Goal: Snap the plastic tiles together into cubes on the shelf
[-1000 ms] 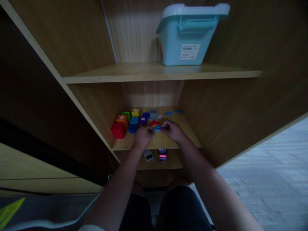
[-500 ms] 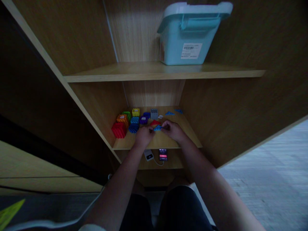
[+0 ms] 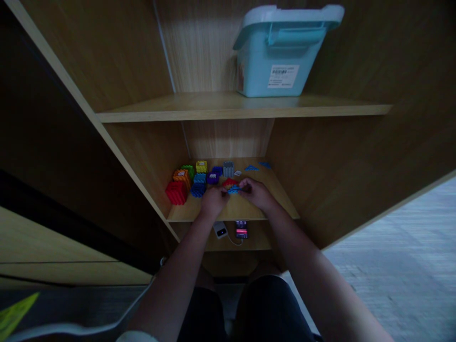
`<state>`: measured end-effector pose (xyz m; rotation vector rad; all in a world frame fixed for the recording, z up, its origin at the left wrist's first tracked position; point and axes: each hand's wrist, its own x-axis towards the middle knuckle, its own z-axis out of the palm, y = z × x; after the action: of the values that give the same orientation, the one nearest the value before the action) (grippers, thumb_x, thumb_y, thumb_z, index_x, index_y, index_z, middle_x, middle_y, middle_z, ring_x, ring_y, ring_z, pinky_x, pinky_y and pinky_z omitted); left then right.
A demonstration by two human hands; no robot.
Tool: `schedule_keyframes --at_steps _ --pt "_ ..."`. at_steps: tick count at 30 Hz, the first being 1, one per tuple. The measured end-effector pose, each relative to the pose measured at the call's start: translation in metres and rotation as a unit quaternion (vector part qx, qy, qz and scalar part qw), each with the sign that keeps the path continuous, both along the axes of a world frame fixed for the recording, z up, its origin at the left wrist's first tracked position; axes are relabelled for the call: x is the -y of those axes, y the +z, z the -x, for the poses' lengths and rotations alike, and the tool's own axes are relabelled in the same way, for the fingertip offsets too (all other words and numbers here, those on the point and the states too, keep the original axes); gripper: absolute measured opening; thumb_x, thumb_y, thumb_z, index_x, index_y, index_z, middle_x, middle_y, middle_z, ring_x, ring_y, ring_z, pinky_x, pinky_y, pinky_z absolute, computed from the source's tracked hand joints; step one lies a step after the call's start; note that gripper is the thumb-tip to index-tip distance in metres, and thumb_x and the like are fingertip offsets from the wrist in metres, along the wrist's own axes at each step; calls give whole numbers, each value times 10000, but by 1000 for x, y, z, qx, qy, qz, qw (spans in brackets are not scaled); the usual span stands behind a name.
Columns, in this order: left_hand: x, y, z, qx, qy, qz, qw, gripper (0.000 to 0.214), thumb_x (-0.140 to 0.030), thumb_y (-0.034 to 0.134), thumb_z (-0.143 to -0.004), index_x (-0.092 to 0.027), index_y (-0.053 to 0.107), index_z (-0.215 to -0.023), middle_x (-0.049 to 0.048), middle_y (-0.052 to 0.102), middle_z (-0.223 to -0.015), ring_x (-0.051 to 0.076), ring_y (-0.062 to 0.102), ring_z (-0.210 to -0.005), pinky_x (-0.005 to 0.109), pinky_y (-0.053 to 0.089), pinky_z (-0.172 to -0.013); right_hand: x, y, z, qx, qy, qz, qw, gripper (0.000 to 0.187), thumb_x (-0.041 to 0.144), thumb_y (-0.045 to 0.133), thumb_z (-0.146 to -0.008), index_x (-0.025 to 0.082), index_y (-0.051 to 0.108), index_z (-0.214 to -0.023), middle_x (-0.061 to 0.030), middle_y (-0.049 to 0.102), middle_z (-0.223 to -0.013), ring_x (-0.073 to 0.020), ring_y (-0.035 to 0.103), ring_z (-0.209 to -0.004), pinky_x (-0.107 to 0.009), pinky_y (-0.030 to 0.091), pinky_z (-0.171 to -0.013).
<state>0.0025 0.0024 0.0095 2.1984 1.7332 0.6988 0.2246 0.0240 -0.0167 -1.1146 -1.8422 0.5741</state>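
My left hand (image 3: 213,200) and my right hand (image 3: 257,193) meet over a small light-blue toothed piece (image 3: 233,190) on the lower shelf (image 3: 249,211). Both hands have their fingers pinched on it, one at each end. A red piece (image 3: 230,182) lies just behind it. To the left stand coloured ridged blocks: red (image 3: 175,193), orange (image 3: 181,176), green (image 3: 187,169), yellow (image 3: 201,166), blue (image 3: 197,189), purple (image 3: 212,178) and grey (image 3: 228,168). Loose blue pieces (image 3: 251,167) lie at the back right of the shelf.
A pale-blue lidded plastic bin (image 3: 281,50) with a label stands on the upper shelf (image 3: 199,111). Below the lower shelf lie a small white device (image 3: 220,231) and a phone with a lit screen (image 3: 241,229). My knees are at the bottom; grey floor shows at right.
Almost nothing: both hands stay pinched on the light-blue piece, with only slight finger shifts and a small camera drift.
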Motion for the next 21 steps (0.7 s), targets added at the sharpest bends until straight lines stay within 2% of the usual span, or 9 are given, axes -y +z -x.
schedule_keyframes --at_steps 9,16,21 --pt "5 9 -2 -8 9 27 1000 215 -290 648 -964 -247 824 -1081 60 832 -1125 215 763 -1053 265 536 -892 0 0 1 12 -3 6 1000 197 348 744 -826 254 658 -975 -25 761 -1005 -208 701 -909 -361 548 -875" --pt "3 7 -1 -4 -2 19 1000 217 -275 648 -953 -233 830 -1062 79 831 -1097 225 772 -1021 280 544 -890 -5 -7 -1 10 1 -5 1000 208 354 728 -835 252 661 -1004 -23 760 -1020 -209 699 -924 -364 543 -886" --pt "5 9 -1 -5 1 20 1000 214 -266 638 -955 -229 828 -1049 74 832 -1096 227 769 -1045 277 540 -900 -2 -3 1 15 -12 0 1000 232 411 743 -849 247 668 -994 -24 768 -993 -208 700 -880 -353 547 -848"
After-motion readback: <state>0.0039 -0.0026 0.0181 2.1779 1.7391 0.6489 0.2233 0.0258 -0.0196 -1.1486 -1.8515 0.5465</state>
